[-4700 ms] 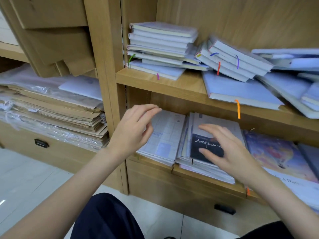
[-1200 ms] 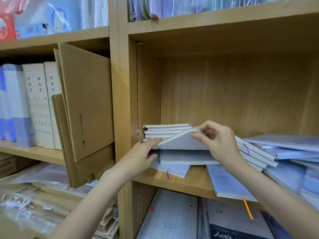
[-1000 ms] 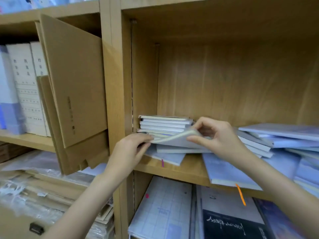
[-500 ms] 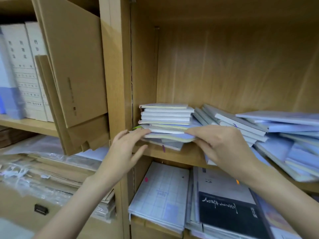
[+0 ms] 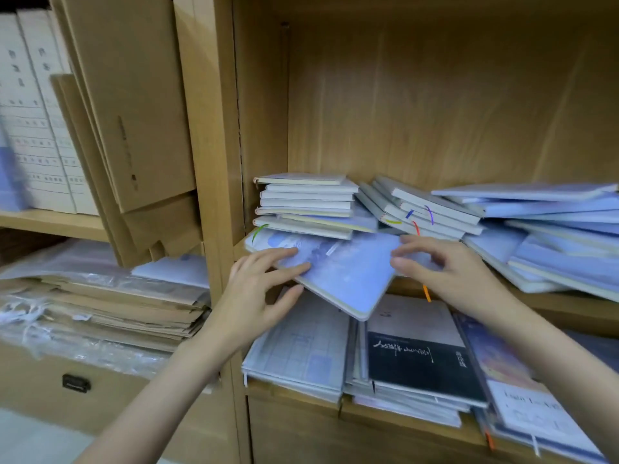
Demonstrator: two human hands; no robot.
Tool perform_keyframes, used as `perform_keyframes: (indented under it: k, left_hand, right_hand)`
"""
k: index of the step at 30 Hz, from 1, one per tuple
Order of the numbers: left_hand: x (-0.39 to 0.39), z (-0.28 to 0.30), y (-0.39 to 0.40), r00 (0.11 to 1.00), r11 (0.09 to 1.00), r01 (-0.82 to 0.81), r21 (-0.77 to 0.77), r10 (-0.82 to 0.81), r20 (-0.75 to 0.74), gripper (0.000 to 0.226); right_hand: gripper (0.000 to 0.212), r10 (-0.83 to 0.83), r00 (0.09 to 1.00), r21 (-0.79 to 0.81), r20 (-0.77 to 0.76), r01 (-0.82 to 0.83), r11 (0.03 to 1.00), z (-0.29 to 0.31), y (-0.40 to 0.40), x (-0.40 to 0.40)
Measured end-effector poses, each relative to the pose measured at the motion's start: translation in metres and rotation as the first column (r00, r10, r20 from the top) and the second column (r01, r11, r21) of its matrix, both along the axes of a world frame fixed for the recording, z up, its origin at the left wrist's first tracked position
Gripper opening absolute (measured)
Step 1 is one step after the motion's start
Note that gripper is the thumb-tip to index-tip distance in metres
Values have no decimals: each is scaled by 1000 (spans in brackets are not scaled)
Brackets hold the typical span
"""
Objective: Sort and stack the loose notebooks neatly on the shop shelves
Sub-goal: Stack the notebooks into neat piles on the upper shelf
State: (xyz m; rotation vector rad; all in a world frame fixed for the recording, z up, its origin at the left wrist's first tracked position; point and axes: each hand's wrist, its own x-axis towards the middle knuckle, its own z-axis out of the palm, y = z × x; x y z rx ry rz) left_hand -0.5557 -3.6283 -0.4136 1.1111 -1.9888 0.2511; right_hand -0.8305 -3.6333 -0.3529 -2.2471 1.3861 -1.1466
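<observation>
A large pale-blue notebook [image 5: 348, 276] lies skewed under the small stack of notebooks [image 5: 306, 204] at the left end of the middle shelf [image 5: 569, 306]. Its near corner sticks out past the shelf edge. My left hand [image 5: 261, 293] grips its left edge, fingers on the cover and thumb beneath. My right hand [image 5: 445, 272] holds its right side with curled fingers. Slim notebooks with coloured ribbons [image 5: 432, 212] lean against the stack. A messy pile of blue notebooks [image 5: 552, 236] spreads to the right.
On the shelf below lie a grid-cover notebook pile [image 5: 301, 349], a black-cover notebook [image 5: 418, 366] and colourful ones at the right. The left bay holds leaning cardboard folders [image 5: 134, 112], white file boxes [image 5: 37, 112] and plastic-wrapped brown paper piles [image 5: 100, 303]. A wooden upright [image 5: 214, 162] divides the bays.
The big blue notebook has come out from under the stack and turned askew. Both hands moved from the stack's front edge onto its two sides. The view dropped slightly.
</observation>
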Motion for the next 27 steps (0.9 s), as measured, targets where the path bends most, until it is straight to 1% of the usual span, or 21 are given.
perform_keyframes:
  k: [1, 3, 4, 6, 9, 10, 12, 13, 14, 16, 18, 19, 20, 22, 24, 27]
  left_hand:
    - [-2, 1, -2, 1000, 1000, -5, 9, 5, 14, 39]
    - [-8, 1, -5, 999, 1000, -16, 27, 15, 52, 42]
    - [-11, 0, -6, 998, 999, -21, 30, 19, 66, 42]
    - [-12, -4, -6, 997, 1000, -27, 12, 26, 78, 42]
    - [-8, -4, -1, 998, 1000, -21, 2, 21, 54, 41]
    - [-6, -1, 1, 998, 1000, -8, 2, 8, 55, 41]
    - [-2, 6, 5, 995, 1000, 17, 9, -18, 95, 40]
    - [-1, 8, 7, 993, 999, 33, 27, -36, 109, 40]
    - [-1, 12, 10, 994, 997, 54, 58, -59, 97, 39]
    - [-2, 21, 20, 993, 981, 117, 153, -118, -2, 38]
    - [-2, 36, 30, 972, 937, 227, 267, -204, -115, 36]
    - [-3, 46, 33, 959, 907, 277, 318, -242, -146, 35]
    - [-5, 56, 34, 952, 885, 304, 352, -270, -142, 36]
    - [-15, 73, 32, 957, 894, 287, 344, -281, -69, 39]
    - [-30, 82, 24, 965, 922, 253, 292, -262, -9, 47]
    - [-55, 87, 7, 964, 937, 239, 253, -260, 53, 62]
  right_hand:
    - [31, -81, 997, 49, 7, 81, 996, 0, -5, 1]
    - [49, -181, 983, 161, 4, 178, 971, 1, -14, 9]
    - [53, -217, 976, 189, 32, 208, 960, 2, -17, 14]
    - [52, -258, 951, 224, 170, 218, 950, 2, -19, 23]
    - [43, -272, 897, 253, 349, 190, 949, 2, -17, 36]
    - [40, -262, 854, 283, 449, 142, 948, 4, -18, 41]
    - [36, -269, 731, 351, 627, 43, 935, 9, -23, 49]
    - [35, -274, 705, 361, 655, 26, 932, 12, -24, 51]
    - [33, -270, 704, 351, 657, 31, 936, 13, -25, 53]
    - [29, -248, 678, 311, 692, 29, 950, 11, -21, 53]
    - [31, -234, 624, 286, 746, 17, 958, 7, -9, 47]
    - [31, -223, 608, 279, 762, 2, 960, 5, -1, 42]
    - [31, -193, 596, 255, 779, -20, 967, 4, 6, 33]
    - [31, -106, 601, 174, 792, -56, 983, 5, 17, 14]
    - [32, -46, 649, 118, 759, -68, 991, 10, 27, -2]
    - [34, 15, 715, 69, 699, -88, 994, 18, 35, -20]
